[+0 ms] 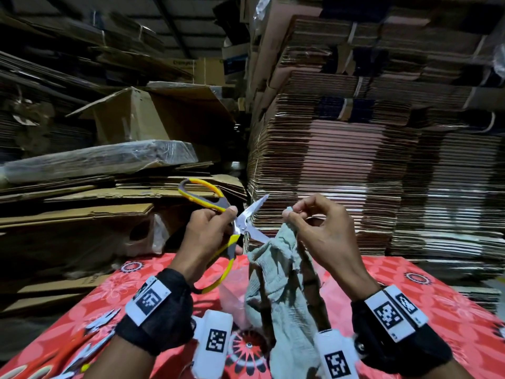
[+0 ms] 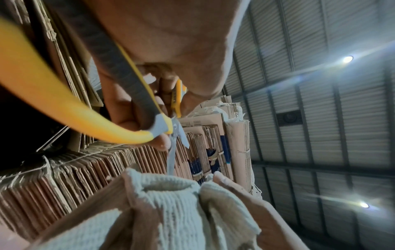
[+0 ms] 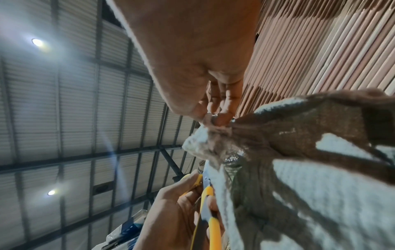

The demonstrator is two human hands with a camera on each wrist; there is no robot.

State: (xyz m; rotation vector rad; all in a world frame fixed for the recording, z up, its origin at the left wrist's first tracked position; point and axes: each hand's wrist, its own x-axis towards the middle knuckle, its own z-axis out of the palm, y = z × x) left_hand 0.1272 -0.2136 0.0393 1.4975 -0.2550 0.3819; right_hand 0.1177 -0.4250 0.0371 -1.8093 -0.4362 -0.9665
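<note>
My left hand point(image 1: 216, 228) grips yellow-and-grey scissors point(image 1: 240, 222) by the handles, blades spread apart. One blade points up and right; the other runs down to the top edge of a pale knitted cloth with brown stripes point(image 1: 276, 280). My right hand point(image 1: 297, 217) pinches the cloth's top corner between thumb and fingertips, and the cloth hangs down over the table. In the left wrist view the scissors point(image 2: 162, 128) meet the cloth point(image 2: 171, 203) at its folded edge. The right wrist view shows my right hand's fingertips point(image 3: 220, 120) pinching the bunched cloth point(image 3: 299, 169).
A table with a red flower-patterned cover point(image 1: 437, 310) lies below my hands. Orange-handled tools point(image 1: 68, 351) lie at its left. Tall stacks of flattened cardboard point(image 1: 355, 160) stand behind and right; loose cardboard and boxes point(image 1: 136, 124) pile up at left.
</note>
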